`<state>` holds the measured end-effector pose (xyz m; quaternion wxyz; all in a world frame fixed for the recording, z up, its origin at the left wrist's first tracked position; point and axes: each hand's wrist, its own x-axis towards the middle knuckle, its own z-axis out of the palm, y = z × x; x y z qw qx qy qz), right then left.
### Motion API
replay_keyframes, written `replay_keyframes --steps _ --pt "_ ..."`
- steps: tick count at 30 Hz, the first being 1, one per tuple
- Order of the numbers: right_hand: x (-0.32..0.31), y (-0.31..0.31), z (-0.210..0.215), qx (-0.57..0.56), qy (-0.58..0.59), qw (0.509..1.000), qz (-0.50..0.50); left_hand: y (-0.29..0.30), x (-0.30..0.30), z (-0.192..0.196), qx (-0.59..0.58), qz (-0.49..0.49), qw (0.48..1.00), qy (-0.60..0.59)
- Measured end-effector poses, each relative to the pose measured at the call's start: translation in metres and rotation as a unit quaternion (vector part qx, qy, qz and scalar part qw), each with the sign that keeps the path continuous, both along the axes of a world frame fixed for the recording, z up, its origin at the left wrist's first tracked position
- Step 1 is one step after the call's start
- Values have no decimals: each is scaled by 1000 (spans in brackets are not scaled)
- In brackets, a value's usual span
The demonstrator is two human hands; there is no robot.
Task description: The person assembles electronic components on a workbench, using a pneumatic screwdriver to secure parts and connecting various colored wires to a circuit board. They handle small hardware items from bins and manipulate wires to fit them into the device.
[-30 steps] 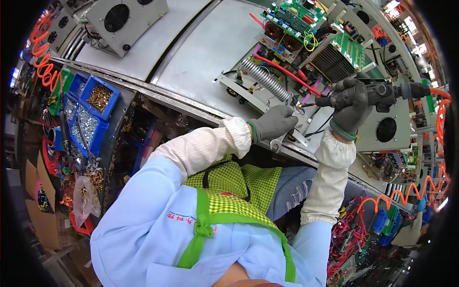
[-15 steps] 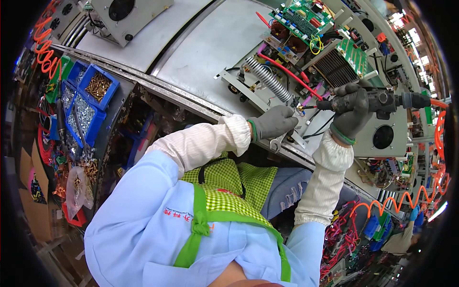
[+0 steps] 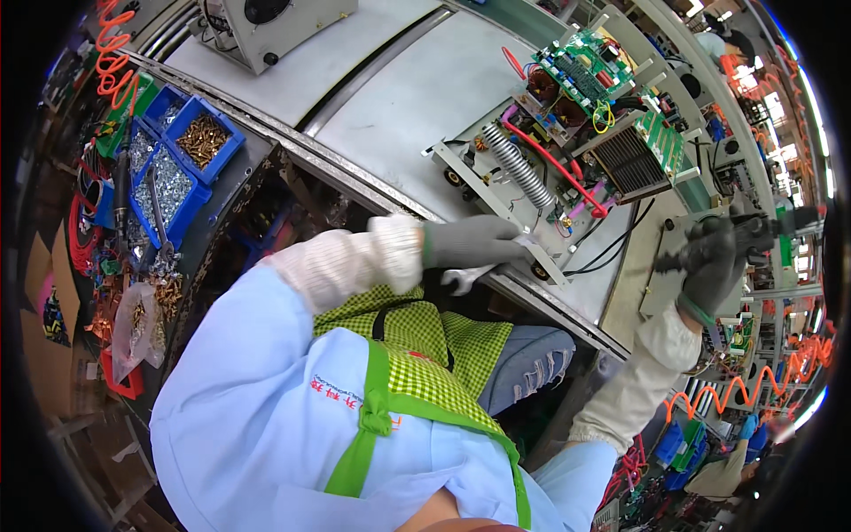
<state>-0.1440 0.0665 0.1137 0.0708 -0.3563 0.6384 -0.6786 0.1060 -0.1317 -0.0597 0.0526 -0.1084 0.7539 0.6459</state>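
- My left hand (image 3: 474,241), in a grey glove, is closed around a small open-ended spanner (image 3: 468,279) at the near edge of the conveyor bench (image 3: 390,97). The spanner head pokes out below my fingers, just beside the front lip of the open chassis (image 3: 496,199).
- To do this well, I should keep the spanner flat on its fastener and press the chassis down against the bench edge so it cannot slide while I turn.
- My right hand (image 3: 714,266) is wrapped tight on the black grip of a power screwdriver (image 3: 753,235), held off to the right of the chassis, well apart from it. I should bring it in square to the screw, not at a slant.
- The chassis lies near the bench's front edge, with a coiled resistor (image 3: 517,166), a red cable (image 3: 554,164), a black heat sink (image 3: 628,161) and a green circuit board (image 3: 583,75) towards its far side.
- Hidden: my fingers cover whatever nut the spanner meets, so I cannot tell if it is seated. The screwdriver's tip is probably lost in the bent, dim rim of the view.
- The blue parts bins (image 3: 177,151) sit at the bench's left end.
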Motion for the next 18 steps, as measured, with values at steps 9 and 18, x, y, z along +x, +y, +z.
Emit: replay_keyframes --steps 9,18 --pt "-71 125 -152 331 150 895 -257 -132 271 -8 -557 345 749 -99" --pt "-122 158 -230 646 173 683 -293 -128 364 -64 -651 400 566 -308"
